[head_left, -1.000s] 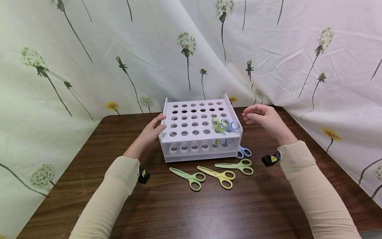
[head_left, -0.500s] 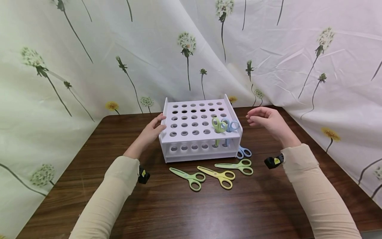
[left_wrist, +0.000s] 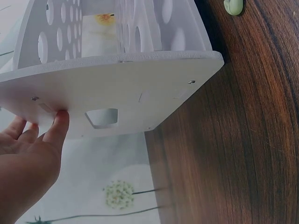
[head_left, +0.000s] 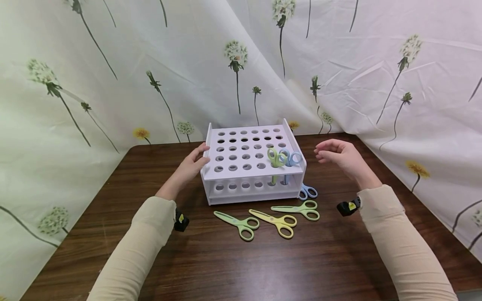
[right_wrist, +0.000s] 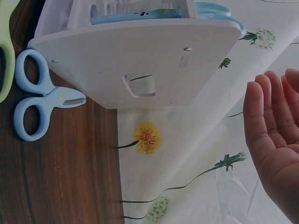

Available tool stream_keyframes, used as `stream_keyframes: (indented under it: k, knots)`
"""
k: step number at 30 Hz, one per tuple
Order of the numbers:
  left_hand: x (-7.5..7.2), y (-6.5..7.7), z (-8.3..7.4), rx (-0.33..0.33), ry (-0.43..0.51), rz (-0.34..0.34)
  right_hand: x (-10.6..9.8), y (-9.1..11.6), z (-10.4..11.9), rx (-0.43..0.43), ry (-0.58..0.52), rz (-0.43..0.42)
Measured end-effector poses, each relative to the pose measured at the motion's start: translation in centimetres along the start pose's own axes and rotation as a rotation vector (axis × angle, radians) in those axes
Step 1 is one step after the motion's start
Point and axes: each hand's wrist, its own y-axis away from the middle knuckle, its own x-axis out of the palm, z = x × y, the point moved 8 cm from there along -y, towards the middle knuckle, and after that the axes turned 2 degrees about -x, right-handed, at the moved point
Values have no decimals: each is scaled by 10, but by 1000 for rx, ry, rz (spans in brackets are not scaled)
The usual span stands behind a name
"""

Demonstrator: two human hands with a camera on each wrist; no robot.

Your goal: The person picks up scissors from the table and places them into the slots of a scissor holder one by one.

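1. A white rack (head_left: 241,176) pierced with round holes is seen at the centre of the head view, set on a dark wooden table (head_left: 180,259).
2. Its left side panel is touched by the left hand (head_left: 190,167); the thumb and forefinger are spread apart, with their tips laid against the panel.
3. The right hand (head_left: 346,161) is held in the air right of centre, apart from the rack. Its fingers are gently bent and set side by side; whether they are met by the thumb cannot be told.
4. Lime scissors (head_left: 276,162) and sky-blue scissors (head_left: 290,161) are held upright, handles up, in holes at the rack's front right corner.
5. Below the rack, mint scissors (head_left: 239,223), yellow scissors (head_left: 276,220) and pale green scissors (head_left: 297,208) are laid flat from left to right.
6. Blue scissors (right_wrist: 55,99) are partly hidden behind the rack's lower right corner in the head view.
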Motion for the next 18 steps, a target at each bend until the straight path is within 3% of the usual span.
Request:
stream_keyframes:
  k: [18]
  knots:
    - [-1,0,0,-4,8,-11,-3,8,-25,59,12,-3]
